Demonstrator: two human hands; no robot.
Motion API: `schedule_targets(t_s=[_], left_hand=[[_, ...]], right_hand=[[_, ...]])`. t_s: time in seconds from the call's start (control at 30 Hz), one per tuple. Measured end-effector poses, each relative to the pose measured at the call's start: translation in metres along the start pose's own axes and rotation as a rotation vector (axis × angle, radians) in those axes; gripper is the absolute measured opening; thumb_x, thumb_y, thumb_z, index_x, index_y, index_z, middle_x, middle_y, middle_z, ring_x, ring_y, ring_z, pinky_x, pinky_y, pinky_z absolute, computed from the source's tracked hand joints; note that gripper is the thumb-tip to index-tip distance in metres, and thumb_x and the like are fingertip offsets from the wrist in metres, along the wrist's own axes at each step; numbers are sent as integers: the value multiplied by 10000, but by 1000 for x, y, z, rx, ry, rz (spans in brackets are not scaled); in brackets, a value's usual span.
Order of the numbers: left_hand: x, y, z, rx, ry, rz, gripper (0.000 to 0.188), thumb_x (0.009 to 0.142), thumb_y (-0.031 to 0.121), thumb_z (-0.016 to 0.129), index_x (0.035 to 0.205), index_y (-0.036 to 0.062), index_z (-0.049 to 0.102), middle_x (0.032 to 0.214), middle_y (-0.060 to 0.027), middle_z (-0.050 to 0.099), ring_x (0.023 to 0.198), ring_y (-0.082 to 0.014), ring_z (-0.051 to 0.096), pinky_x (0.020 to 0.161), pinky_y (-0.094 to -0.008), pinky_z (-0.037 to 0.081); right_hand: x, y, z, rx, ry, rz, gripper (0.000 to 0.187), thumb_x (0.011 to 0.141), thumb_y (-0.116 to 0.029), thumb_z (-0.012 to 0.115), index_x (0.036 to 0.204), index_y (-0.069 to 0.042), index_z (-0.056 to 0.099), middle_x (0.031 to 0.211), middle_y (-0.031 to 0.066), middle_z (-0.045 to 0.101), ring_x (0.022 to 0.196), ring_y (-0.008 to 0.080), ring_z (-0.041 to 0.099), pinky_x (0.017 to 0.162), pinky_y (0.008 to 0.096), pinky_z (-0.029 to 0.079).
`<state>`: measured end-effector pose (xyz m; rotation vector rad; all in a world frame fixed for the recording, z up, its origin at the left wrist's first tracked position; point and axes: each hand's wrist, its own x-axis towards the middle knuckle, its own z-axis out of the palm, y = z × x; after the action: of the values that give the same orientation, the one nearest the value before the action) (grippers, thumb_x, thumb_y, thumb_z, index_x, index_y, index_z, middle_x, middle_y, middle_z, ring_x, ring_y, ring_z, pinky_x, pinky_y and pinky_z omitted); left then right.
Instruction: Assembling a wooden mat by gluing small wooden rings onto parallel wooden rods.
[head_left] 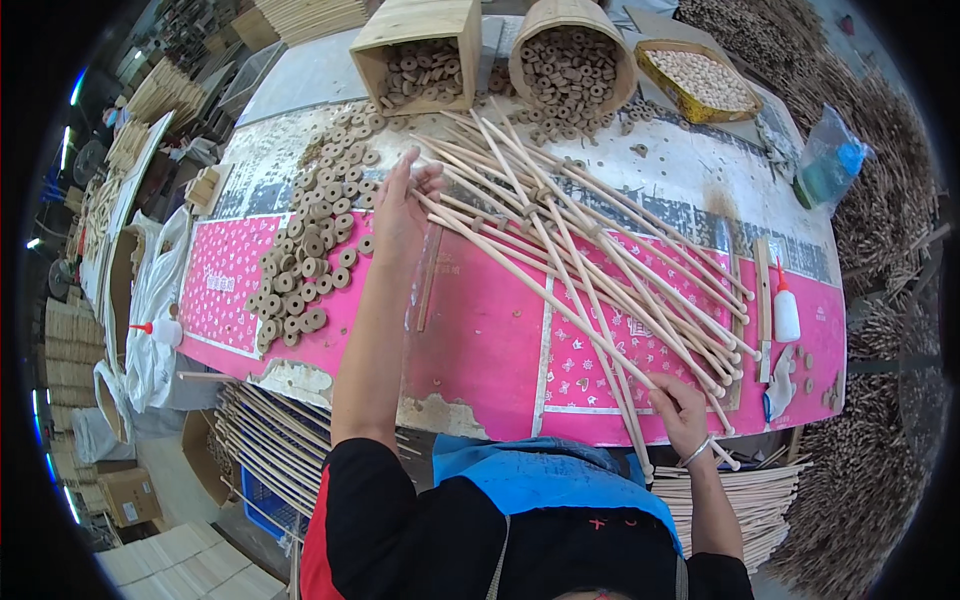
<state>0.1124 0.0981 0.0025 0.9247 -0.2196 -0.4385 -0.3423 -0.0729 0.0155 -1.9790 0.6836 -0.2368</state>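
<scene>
My right hand (pixel 682 412) is closed on a long, pale wooden stick (pixel 572 312) near its lower right end, beside the front edge of the table. At the stick's far end is my left hand (pixel 408 190), its fingers raised and apart, with the stick ends close against the palm side. Whether it touches them I cannot tell. A loose pile of similar sticks (pixel 610 262) with rounded knob ends lies between my hands; some carry small wooden rings partway along. Left of my left forearm spreads a heap of brown wooden rings (pixel 308 250).
A wooden box (pixel 420 25) and a round wooden tub (pixel 568 20) of rings lie tipped at the back. Near them is a yellow tray (pixel 690 108) of pale beads. White squeeze bottles (pixel 787 315) with red tips stand at both sides. Stick bundles (pixel 270 440) lie below the table edge.
</scene>
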Motion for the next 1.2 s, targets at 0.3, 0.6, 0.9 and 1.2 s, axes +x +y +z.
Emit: schedule_targets(t_s=[0.3, 0.6, 0.9, 1.2], left_hand=[[-71, -35, 80, 35, -218, -249, 504, 1056, 338, 551, 1466, 61, 459, 1023, -134, 730, 909, -181, 689, 841, -316, 556], [-158, -65, 86, 277, -345, -677, 520, 1090, 429, 413, 1392, 12, 491, 1233, -172, 653, 1055, -247, 677, 901, -387, 566], [-100, -54, 112, 632, -993, -426, 341, 1052, 300, 551, 1208, 18, 662, 1064, -33, 692, 1002, -127, 639, 904, -295, 514], [52, -152, 185, 1798, -1215, 551, 569, 1007, 422, 522, 1468, 89, 486, 1319, -233, 610, 1277, -388, 536, 1112, -530, 372]], right_hand=[[34, -46, 27, -23, -2, -55, 247, 990, -126, 604, 1192, -10, 687, 877, 156, 717, 719, 236, 697, 664, 325, 526], [84, -54, 29, -721, 268, -373, 904, 792, -405, 803, 1526, -60, 403, 1522, 222, 449, 1388, 360, 455, 1154, 507, 326], [101, -6, 40, -867, 69, -186, 1029, 709, -238, 845, 1561, -66, 295, 1524, 168, 426, 1404, 304, 416, 1185, 464, 299], [116, 14, 30, -774, 325, -357, 479, 870, -105, 591, 1337, -210, 602, 1317, 100, 546, 1267, 275, 516, 1075, 450, 394]])
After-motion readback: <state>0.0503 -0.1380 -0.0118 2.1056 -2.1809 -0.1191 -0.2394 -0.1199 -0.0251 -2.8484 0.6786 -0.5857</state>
